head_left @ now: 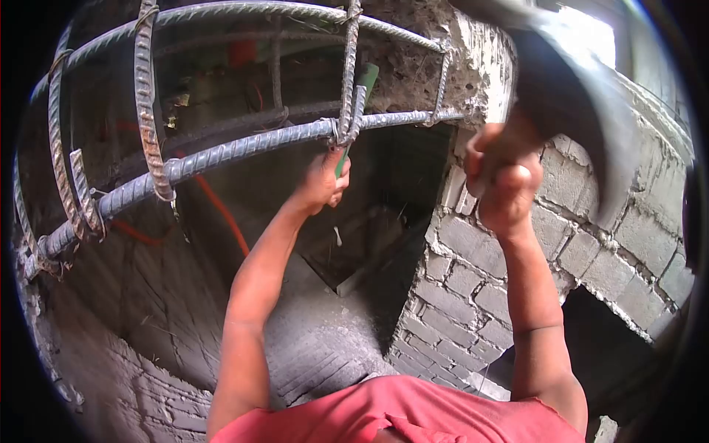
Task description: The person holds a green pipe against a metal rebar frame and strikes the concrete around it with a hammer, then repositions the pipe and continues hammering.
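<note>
My left hand (321,181) is closed around a green-handled tool (367,77) that rises behind a joint of the rebar cage, where a vertical bar (348,81) crosses a thick horizontal ribbed bar (244,148). Thin tie wire wraps that joint. My right hand (502,181) is a fist on the handle of a hammer. Its dark, blurred head (583,96) looms close to the camera at the upper right. Both arms reach up from my red shirt (399,417).
The rebar cage runs from the left edge to a rough concrete stub (473,66). A grey block wall (591,244) stands on the right with a dark opening under it. Orange conduit (221,214) runs down a shaft walled in blocks (140,310).
</note>
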Motion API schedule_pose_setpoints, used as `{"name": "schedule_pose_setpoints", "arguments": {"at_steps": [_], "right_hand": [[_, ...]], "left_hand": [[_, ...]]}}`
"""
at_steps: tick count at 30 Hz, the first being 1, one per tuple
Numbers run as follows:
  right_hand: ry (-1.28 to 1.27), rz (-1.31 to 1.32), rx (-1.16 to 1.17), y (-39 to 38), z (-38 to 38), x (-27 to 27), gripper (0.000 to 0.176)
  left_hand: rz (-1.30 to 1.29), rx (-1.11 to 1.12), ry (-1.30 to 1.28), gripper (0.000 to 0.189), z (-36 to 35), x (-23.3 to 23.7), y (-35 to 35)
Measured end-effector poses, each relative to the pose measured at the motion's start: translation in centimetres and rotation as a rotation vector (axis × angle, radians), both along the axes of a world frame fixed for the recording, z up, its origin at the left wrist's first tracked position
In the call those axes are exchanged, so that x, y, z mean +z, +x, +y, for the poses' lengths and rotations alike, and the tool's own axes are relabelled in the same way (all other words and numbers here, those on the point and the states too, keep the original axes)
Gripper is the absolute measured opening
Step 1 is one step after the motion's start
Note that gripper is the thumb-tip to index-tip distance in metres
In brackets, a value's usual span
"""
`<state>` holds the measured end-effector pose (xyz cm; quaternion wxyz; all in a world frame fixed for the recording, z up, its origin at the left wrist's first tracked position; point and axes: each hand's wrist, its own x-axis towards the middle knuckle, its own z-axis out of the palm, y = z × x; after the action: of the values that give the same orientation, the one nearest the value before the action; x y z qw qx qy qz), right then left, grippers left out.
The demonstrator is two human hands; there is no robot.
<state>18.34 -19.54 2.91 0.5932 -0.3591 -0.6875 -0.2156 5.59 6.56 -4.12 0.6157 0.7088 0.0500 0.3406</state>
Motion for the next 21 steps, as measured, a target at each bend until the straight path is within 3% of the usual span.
{"name": "schedule_pose_setpoints", "arguments": {"at_steps": [3, 8, 11, 17, 18, 21], "right_hand": [[0.082, -0.027, 0.017, 0.9, -0.7, 0.3, 0.083], [0.024, 0.055, -0.039, 1.4, -0.2, -2.5, 0.074], [-0.033, -0.002, -0.297, 0.5, -1.4, -1.8, 0.071], [0.098, -0.211, -0.426, 4.1, 0.4, -1.8, 0.068], [0.049, -0.226, -0.318, 2.8, 0.8, -0.6, 0.064], [-0.232, -0.123, -0.495, 3.3, 2.5, 0.6, 0.049]], "left_hand": [[-0.031, -0.171, -0.072, 0.068, 0.3, -0.6, 0.8], [-0.034, -0.111, -0.015, 0.069, -0.2, -0.5, 1.0], [-0.024, -0.051, 0.065, 0.069, 0.1, -0.2, 0.7], [0.038, -0.028, 0.108, 0.068, -0.3, 0.9, -0.6], [0.038, -0.031, 0.120, 0.068, -0.1, 0.9, -0.6], [0.032, 0.022, 0.146, 0.067, -0.8, 1.3, -0.7]]}}
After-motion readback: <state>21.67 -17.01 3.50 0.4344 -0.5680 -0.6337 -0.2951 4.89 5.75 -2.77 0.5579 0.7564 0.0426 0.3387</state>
